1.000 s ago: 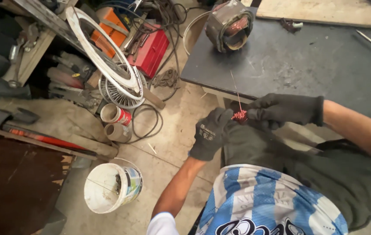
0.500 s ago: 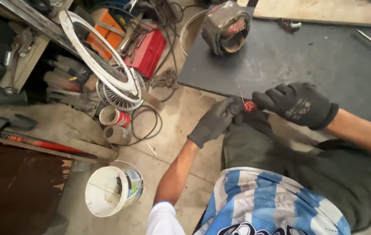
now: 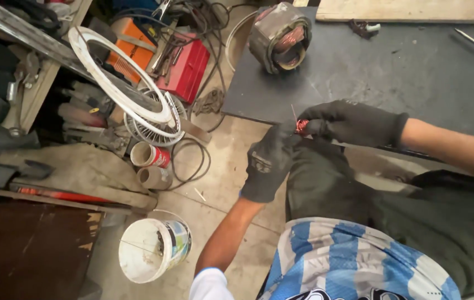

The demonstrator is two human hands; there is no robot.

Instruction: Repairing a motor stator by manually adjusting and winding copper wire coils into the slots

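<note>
At the edge of the dark counter, above a cluttered workshop floor, we pinch a small coil of copper wire between both gloved hands. The left hand grips it from below and the right hand closes on it from the side, apparently to steady the loose wire end. A motor stator rests well apart on the counter.

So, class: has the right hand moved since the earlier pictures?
Yes. The right hand has drawn back from over the dark table to its near edge, by the copper coil.
</note>
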